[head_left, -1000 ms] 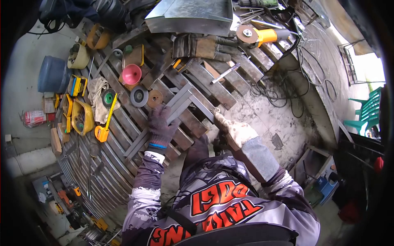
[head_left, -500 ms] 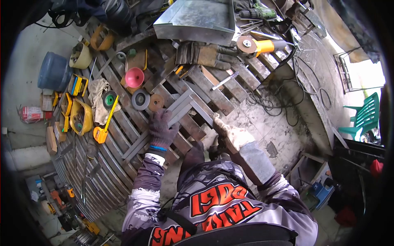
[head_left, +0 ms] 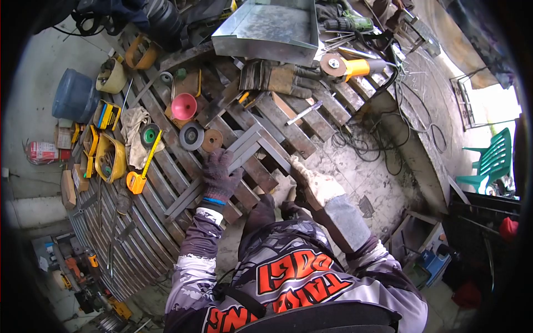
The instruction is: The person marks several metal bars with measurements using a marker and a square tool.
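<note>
A grey L-shaped steel frame (head_left: 274, 154) of flat-sided bars lies on the slatted metal bench (head_left: 161, 161), its corner pointing away from me. My left hand (head_left: 221, 176), in a dark knit glove, is laid across the long side with its fingers curled over the bar. At the short side's near end, my right hand (head_left: 317, 184) grips the bar; it wears a worn pale leather glove with a grey cuff. Its fingertips are partly hidden. Close beyond my left hand sit a grey grinding disc (head_left: 191, 136) and a brown disc (head_left: 212, 140).
An orange angle grinder (head_left: 355, 67) lies at the far right near work gloves (head_left: 280, 77) and a metal tray (head_left: 264, 47). To the left are a tape measure (head_left: 136, 182), yellow containers (head_left: 110, 158) and a blue bucket (head_left: 74, 95). Cables (head_left: 383, 133) trail across the floor.
The view has shifted very slightly. Both hands keep their places on the steel frame, and nothing has been taken up or let go.
</note>
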Action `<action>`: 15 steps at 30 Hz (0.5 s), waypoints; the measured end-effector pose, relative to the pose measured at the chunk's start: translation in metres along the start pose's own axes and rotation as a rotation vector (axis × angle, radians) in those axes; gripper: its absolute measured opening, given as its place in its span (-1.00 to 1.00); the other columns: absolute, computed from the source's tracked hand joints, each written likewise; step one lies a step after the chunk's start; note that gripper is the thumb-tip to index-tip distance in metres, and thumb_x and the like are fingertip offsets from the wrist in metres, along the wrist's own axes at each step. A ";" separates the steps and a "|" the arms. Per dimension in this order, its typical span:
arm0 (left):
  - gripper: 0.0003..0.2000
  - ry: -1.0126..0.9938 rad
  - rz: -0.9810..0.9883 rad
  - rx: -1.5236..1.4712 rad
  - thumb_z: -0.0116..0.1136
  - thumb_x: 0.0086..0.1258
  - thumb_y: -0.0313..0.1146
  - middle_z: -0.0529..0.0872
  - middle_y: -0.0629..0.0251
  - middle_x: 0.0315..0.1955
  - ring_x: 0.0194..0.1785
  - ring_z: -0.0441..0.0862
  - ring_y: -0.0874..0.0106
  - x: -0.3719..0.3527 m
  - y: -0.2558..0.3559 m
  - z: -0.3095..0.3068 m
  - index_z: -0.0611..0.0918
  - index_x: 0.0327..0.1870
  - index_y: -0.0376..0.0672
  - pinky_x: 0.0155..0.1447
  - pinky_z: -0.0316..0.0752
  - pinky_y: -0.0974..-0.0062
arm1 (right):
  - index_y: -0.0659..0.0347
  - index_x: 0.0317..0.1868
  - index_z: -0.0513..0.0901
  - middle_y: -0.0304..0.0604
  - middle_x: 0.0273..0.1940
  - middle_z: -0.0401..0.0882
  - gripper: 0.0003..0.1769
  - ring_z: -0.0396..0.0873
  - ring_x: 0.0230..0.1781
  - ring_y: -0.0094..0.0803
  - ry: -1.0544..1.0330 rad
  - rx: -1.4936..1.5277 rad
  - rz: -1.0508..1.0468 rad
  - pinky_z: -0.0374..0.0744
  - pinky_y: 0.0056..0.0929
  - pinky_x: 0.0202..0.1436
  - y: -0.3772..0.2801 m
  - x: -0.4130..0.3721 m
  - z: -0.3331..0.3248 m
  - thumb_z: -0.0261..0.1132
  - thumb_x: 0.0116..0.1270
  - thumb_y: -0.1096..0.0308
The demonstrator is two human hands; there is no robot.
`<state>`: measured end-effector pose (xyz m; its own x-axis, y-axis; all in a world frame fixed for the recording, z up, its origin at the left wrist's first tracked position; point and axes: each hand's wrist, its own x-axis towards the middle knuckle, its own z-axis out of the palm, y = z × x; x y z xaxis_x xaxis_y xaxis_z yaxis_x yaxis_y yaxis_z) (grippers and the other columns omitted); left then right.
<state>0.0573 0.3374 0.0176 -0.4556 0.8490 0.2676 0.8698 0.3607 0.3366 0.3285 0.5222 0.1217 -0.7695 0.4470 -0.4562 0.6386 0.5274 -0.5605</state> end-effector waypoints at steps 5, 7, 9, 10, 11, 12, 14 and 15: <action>-0.45 0.009 -0.007 -0.025 0.48 0.12 -0.34 0.64 -0.03 0.16 0.21 0.60 -0.13 -0.002 -0.003 0.004 0.65 0.22 -0.17 0.32 0.55 -0.11 | -0.04 0.76 0.23 0.24 0.41 0.63 -0.25 0.64 0.40 0.16 0.029 0.077 0.056 0.57 -0.05 0.50 0.003 -0.007 -0.005 -0.02 0.57 0.43; -0.41 0.020 -0.011 -0.034 0.47 0.12 -0.35 0.64 -0.03 0.16 0.21 0.60 -0.13 -0.002 -0.004 0.006 0.63 0.26 -0.16 0.32 0.55 -0.11 | -0.07 0.76 0.23 0.24 0.42 0.62 -0.24 0.64 0.41 0.14 0.028 0.095 0.074 0.57 -0.06 0.51 0.012 -0.007 -0.004 -0.02 0.57 0.42; -0.36 0.078 -0.022 -0.024 0.46 0.12 -0.36 0.63 -0.04 0.16 0.22 0.60 -0.14 -0.001 -0.002 0.009 0.58 0.32 -0.13 0.31 0.55 -0.12 | -0.10 0.77 0.23 0.24 0.44 0.61 -0.23 0.63 0.43 0.13 0.027 0.114 0.093 0.57 -0.06 0.52 0.019 -0.012 -0.001 -0.01 0.57 0.42; -0.36 0.079 -0.021 -0.025 0.46 0.12 -0.36 0.63 -0.04 0.16 0.22 0.60 -0.14 0.000 -0.001 0.010 0.58 0.32 -0.13 0.31 0.55 -0.12 | -0.09 0.73 0.30 0.26 0.33 0.67 -0.29 0.69 0.33 0.15 0.086 0.107 0.072 0.61 -0.05 0.42 0.021 -0.017 0.001 0.08 0.59 0.35; -0.36 0.084 -0.018 -0.029 0.45 0.13 -0.34 0.62 -0.03 0.15 0.20 0.59 -0.14 0.002 -0.001 0.011 0.56 0.33 -0.09 0.28 0.54 -0.14 | -0.09 0.70 0.37 0.27 0.22 0.73 -0.33 0.74 0.23 0.16 0.144 0.100 0.049 0.66 -0.03 0.32 0.023 -0.020 0.003 0.17 0.62 0.28; -0.35 0.088 -0.015 -0.032 0.44 0.14 -0.32 0.61 -0.02 0.15 0.19 0.58 -0.14 0.004 -0.002 0.012 0.54 0.35 -0.06 0.26 0.54 -0.15 | -0.09 0.70 0.37 0.27 0.22 0.73 -0.33 0.74 0.23 0.16 0.145 0.100 0.049 0.66 -0.03 0.32 0.025 -0.020 0.004 0.17 0.62 0.28; -0.36 0.069 -0.006 -0.045 0.45 0.15 -0.33 0.61 -0.02 0.15 0.19 0.58 -0.14 0.010 -0.001 0.014 0.55 0.34 -0.05 0.26 0.54 -0.16 | -0.07 0.69 0.39 0.27 0.18 0.75 -0.35 0.74 0.22 0.17 0.152 0.133 0.064 0.66 -0.03 0.30 0.031 -0.022 0.006 0.16 0.63 0.31; -0.37 0.050 0.000 -0.059 0.45 0.15 -0.33 0.62 -0.01 0.15 0.20 0.57 -0.13 0.013 -0.001 0.017 0.55 0.32 -0.05 0.26 0.53 -0.16 | -0.07 0.69 0.39 0.27 0.18 0.75 -0.35 0.74 0.22 0.17 0.154 0.131 0.069 0.66 -0.03 0.30 0.033 -0.022 0.009 0.16 0.63 0.31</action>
<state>0.0536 0.3543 0.0057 -0.4657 0.8280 0.3122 0.8579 0.3359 0.3889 0.3670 0.5237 0.1073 -0.7071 0.5894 -0.3906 0.6748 0.3976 -0.6217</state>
